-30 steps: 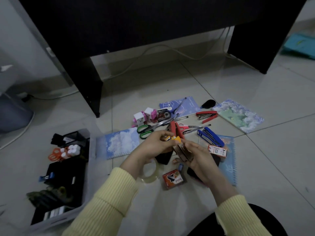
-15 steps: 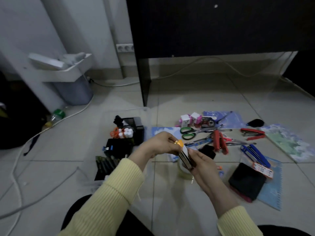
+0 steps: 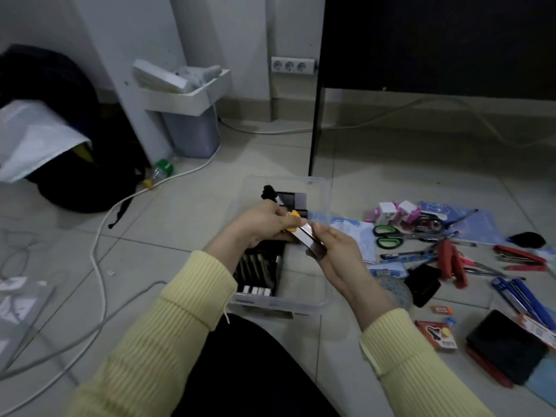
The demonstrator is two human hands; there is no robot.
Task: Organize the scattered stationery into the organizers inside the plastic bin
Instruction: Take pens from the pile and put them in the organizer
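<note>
Home room, looks like a study corner, with everything laid out on the floor. Evidence: pale tiled floor point(image 3: 186, 224) with grout lines, skirting board point(image 3: 421, 105) along the wall, a triple wall socket point(image 3: 293, 65) above it, and a dark desk point(image 3: 436, 40) standing on the tiles. A grey waste bin point(image 3: 192, 133) sits by the white wall. A black bag point(image 3: 75, 182) is slumped at the left with a plastic bottle point(image 3: 159, 171) beside it. A white cable point(image 3: 99, 245) trails across the tiles. Scissors point(image 3: 388, 236) and pens point(image 3: 406, 254) lie directly on the floor, right of the clear plastic bin point(image 3: 319, 194).
</note>
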